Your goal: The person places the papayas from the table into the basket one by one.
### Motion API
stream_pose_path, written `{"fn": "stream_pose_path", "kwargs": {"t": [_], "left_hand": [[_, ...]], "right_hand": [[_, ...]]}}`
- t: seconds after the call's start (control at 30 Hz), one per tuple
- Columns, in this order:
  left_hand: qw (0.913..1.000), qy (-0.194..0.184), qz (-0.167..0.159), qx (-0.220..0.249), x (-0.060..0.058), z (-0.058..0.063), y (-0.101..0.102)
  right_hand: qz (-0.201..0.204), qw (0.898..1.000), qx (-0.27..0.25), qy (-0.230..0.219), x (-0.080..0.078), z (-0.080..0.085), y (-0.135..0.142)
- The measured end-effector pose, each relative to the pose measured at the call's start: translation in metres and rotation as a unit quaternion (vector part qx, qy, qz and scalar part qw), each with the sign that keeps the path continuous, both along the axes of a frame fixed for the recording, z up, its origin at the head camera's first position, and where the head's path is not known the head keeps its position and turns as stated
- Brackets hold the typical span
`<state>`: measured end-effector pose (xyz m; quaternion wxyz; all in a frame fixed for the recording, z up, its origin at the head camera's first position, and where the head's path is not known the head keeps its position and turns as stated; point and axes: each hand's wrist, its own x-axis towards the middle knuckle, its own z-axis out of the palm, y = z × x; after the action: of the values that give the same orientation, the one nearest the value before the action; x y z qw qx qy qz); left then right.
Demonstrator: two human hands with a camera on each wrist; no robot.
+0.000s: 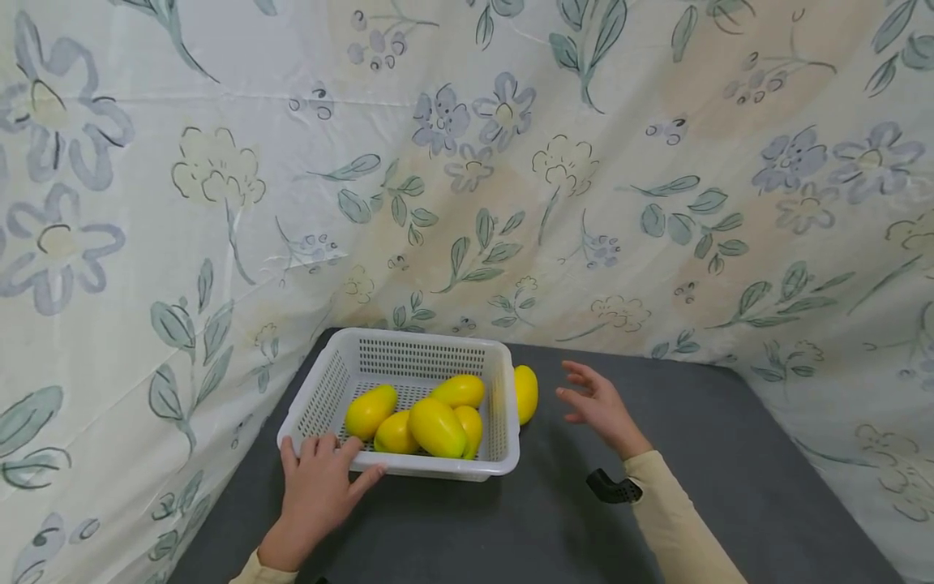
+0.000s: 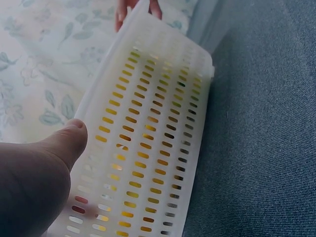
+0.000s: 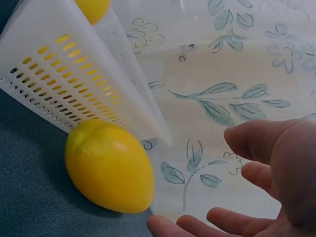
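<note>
A white perforated plastic basket point(image 1: 419, 464) holds several yellow mangoes point(image 1: 435, 427). My left hand point(image 1: 319, 487) grips its near rim at the left corner, fingers over the edge and inside. In the left wrist view the thumb lies along the outer face of the basket wall point(image 2: 148, 123). One more mango point(image 3: 109, 167) lies on the table outside the basket, close against its right wall; in the head view the basket partly hides it. Just right of that mango hovers my right hand point(image 1: 601, 410), fingers spread and loosely bent, holding nothing.
The dark grey table point(image 1: 657, 405) carries the basket near its back left corner. A floral cloth point(image 1: 467, 203) hangs behind the table and along both sides. A black strap piece point(image 1: 614, 488) sits at the right wrist.
</note>
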<state>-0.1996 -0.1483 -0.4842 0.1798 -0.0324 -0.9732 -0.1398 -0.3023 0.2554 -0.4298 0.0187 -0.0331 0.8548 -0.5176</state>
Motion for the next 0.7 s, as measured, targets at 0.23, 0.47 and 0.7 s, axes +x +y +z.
{"fn": "stream_pose_path", "kwargs": {"t": [0.23, 0.47, 0.7], "left_hand": [[1.0000, -0.007, 0.004, 0.001, 0.001, -0.001, 0.000], [0.9999, -0.005, 0.004, -0.008, 0.000, -0.002, 0.000], [0.9998, -0.014, 0.008, -0.009, -0.001, -0.002, 0.001]], "right_hand": [[-0.004, 1.000, -0.004, -0.007, -0.012, -0.011, -0.002], [-0.017, 0.999, 0.001, -0.028, -0.027, -0.026, -0.006], [-0.014, 0.999, 0.000, -0.050, -0.042, -0.041, -0.015]]}}
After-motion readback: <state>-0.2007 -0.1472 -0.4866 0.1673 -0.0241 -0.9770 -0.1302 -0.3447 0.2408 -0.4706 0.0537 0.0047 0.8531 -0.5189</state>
